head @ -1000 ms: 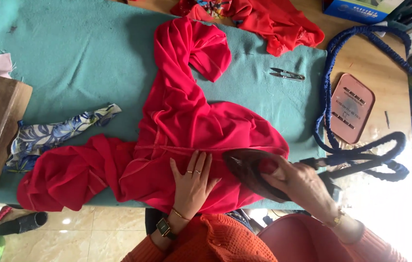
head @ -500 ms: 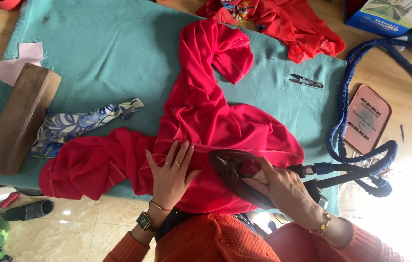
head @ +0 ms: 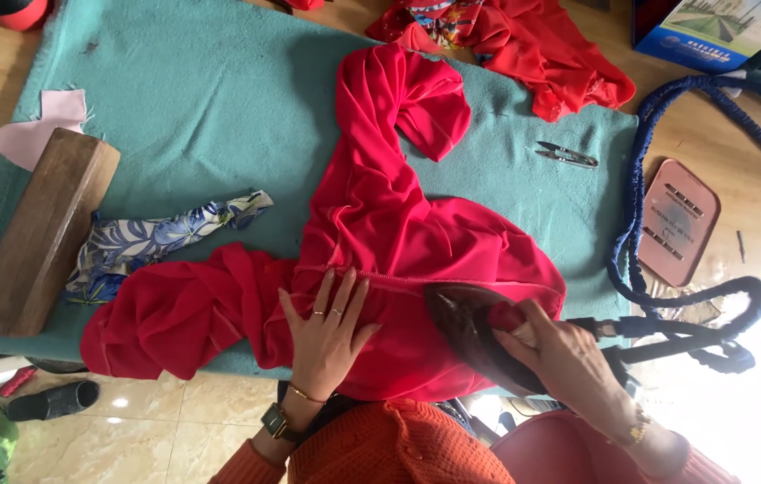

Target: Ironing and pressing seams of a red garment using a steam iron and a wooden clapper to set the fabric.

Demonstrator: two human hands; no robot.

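I see red fabric (head: pixel 380 260) on the teal mat (head: pixel 201 99) — left hand (head: pixel 327 332) flat on the seam, fingers spread. Right hand (head: pixel 560 358) wrapped tight round the iron (head: pixel 470 327) (on cloth's right). Snips (head: pixel 567 155) and wood block (head: pixel 40 233) well apart.

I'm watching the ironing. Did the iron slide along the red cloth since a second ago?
Cannot tell. The camera itself shifted. The iron under the right hand sits at about the same spot on the red cloth, right of the left hand.
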